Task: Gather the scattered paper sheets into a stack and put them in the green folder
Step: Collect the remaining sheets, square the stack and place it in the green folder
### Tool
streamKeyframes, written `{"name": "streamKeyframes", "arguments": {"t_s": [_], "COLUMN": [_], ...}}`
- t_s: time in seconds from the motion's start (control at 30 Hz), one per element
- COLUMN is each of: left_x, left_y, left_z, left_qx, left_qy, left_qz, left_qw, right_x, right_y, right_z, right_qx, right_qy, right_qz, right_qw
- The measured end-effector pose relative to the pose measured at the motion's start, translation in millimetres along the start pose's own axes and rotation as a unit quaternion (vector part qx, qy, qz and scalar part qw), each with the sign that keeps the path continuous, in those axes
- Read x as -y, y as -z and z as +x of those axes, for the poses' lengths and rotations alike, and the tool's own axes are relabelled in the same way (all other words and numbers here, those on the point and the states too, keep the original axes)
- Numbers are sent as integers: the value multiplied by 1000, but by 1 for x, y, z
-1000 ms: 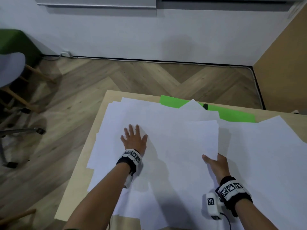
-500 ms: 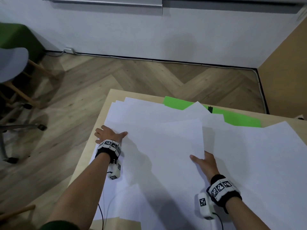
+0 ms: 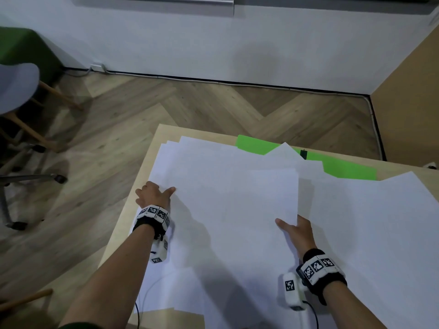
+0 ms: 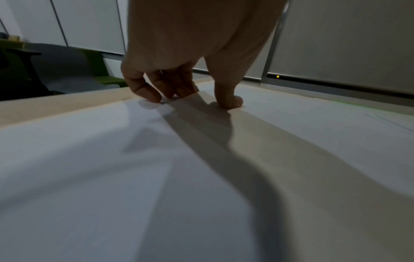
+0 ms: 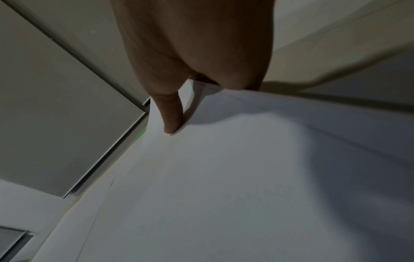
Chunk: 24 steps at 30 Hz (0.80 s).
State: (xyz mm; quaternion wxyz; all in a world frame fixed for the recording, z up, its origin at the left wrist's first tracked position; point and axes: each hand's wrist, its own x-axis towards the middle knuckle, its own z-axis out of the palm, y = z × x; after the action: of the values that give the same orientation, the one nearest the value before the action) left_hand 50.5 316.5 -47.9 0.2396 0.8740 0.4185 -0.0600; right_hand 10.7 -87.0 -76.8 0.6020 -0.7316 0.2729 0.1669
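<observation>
Several white paper sheets (image 3: 225,210) lie overlapping across the light wooden table (image 3: 123,233). Part of the green folder (image 3: 349,170) shows at the table's far edge, half buried under sheets. My left hand (image 3: 154,193) is at the left edge of the sheets. Its fingers (image 4: 154,95) curl down onto that edge and its thumb (image 4: 230,101) presses on top. My right hand (image 3: 288,225) holds the near corner of a raised top sheet (image 3: 273,193). The thumb (image 5: 172,122) lies on the sheet and the fingers are hidden beneath.
A small black clip (image 3: 303,153) sits on the folder. The table's left edge drops to a herringbone wood floor (image 3: 190,110). A grey chair (image 3: 14,91) stands at far left, and a brown panel (image 3: 408,103) rises at the right.
My left hand has moved from the middle of the sheets to their left edge and curled its fingers there. My right hand has drawn its sheet slightly leftward.
</observation>
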Motion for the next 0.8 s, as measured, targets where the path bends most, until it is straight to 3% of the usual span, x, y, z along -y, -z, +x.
{"name": "streamKeyframes", "arguments": {"t_s": [0.1,0.3,0.57,0.7,0.8], "left_x": [-1,-8,-74,-120,-154], "left_y": [-1,-3,10,33,55], "left_z": [-3,-8,-36,-54,-75], "left_qx": [-12,35,13,-29,13], "left_qy": [-27,-46,-211,-294,-324], "left_qz": [7,-18,-77,-193,-403], "left_qw": [1000,998,974,936,856], "right_x": [0,1,-1,-2,2], "right_y": [3,7,10,14,16], "right_z": [-1,-2,4,0,-5], "right_qx": [-5,-17,-29,-15,3], "right_qy": [-1,-13,-26,-30,-38], "right_qz": [18,48,70,78,93], "right_qw": [1000,999,997,996,995]}}
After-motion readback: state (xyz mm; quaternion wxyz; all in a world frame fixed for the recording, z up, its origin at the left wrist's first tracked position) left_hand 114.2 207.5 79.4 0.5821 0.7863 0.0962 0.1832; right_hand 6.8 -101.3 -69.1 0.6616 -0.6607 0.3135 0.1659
